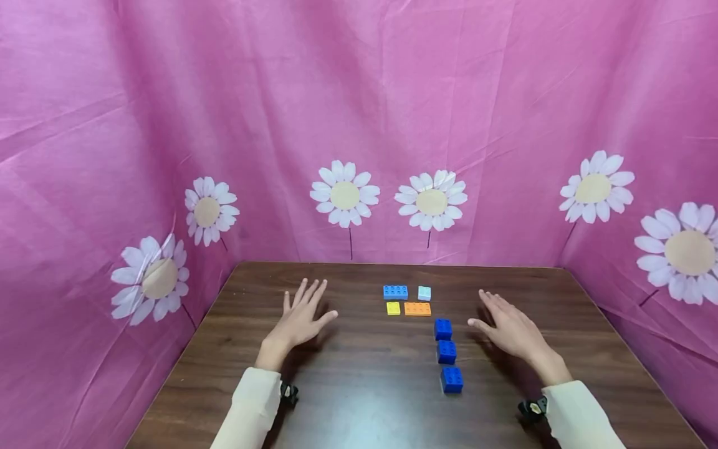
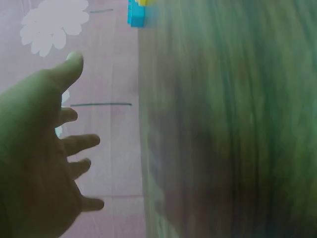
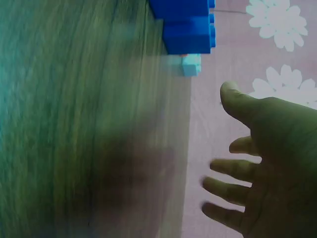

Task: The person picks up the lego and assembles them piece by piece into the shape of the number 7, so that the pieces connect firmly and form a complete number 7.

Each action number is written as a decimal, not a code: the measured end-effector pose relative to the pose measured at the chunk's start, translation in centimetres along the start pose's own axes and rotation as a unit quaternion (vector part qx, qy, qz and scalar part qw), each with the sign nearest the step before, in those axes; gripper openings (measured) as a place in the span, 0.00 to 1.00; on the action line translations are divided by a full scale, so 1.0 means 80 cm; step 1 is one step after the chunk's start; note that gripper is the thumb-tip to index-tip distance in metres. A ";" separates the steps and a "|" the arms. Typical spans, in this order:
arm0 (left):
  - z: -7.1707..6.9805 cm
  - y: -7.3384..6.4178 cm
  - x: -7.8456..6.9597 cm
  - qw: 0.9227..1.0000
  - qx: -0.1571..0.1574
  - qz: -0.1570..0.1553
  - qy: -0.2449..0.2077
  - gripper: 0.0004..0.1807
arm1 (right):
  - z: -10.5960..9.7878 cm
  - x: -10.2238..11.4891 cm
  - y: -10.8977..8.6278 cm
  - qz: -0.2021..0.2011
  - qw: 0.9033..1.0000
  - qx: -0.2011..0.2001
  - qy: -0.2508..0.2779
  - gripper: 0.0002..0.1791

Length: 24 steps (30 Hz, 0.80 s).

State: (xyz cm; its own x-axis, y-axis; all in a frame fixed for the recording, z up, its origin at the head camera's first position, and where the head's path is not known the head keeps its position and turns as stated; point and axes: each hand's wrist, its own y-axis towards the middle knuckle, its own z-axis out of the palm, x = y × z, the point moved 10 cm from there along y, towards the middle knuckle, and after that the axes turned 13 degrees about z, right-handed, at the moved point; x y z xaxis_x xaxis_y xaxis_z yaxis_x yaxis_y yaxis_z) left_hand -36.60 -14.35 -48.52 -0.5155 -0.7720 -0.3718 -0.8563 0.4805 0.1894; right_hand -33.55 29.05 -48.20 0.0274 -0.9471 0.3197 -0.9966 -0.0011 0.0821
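Note:
My left hand (image 1: 297,321) hovers over the left part of the table, fingers spread, holding nothing. Over the right part is my right hand (image 1: 513,327), also empty with fingers extended. Three dark blue building bricks (image 1: 446,352) form a spaced column left of the right hand. Behind them are a lighter blue brick (image 1: 395,292), a pale aqua brick (image 1: 424,293), a yellow brick (image 1: 393,308) and an orange brick (image 1: 417,308), all studs up. In the right wrist view, dark blue bricks (image 3: 187,35) appear above the thumb; the left wrist view catches a blue brick (image 2: 135,14) at the top.
The brown wooden table (image 1: 359,374) ends at a pink cloth (image 1: 359,93) with white daisies, which hangs behind it and along both sides. Each wrist wears a dark strap with a small camera (image 1: 288,394) below light sleeves.

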 end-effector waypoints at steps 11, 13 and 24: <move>-0.018 0.017 -0.081 0.987 -0.119 0.102 -0.026 0.26 | -0.026 0.035 -0.021 -0.029 0.995 -0.051 0.087 0.15; -0.016 0.020 -0.095 0.984 -0.131 0.116 -0.026 0.22 | -0.027 0.043 -0.025 -0.041 0.993 -0.053 0.098 0.09; 0.030 0.031 -0.163 0.975 -0.096 0.145 -0.138 0.03 | -0.016 0.083 -0.056 -0.124 0.976 -0.003 0.180 0.06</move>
State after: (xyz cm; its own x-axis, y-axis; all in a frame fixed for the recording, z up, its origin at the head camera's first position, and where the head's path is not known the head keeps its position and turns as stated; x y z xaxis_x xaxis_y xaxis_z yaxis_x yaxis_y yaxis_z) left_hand -31.90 -2.07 -45.36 -0.7319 -0.4613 -0.5016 -0.6791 0.5551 0.4803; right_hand -28.82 23.18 -45.26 0.2946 -0.7436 0.6002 -0.9553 -0.2132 0.2047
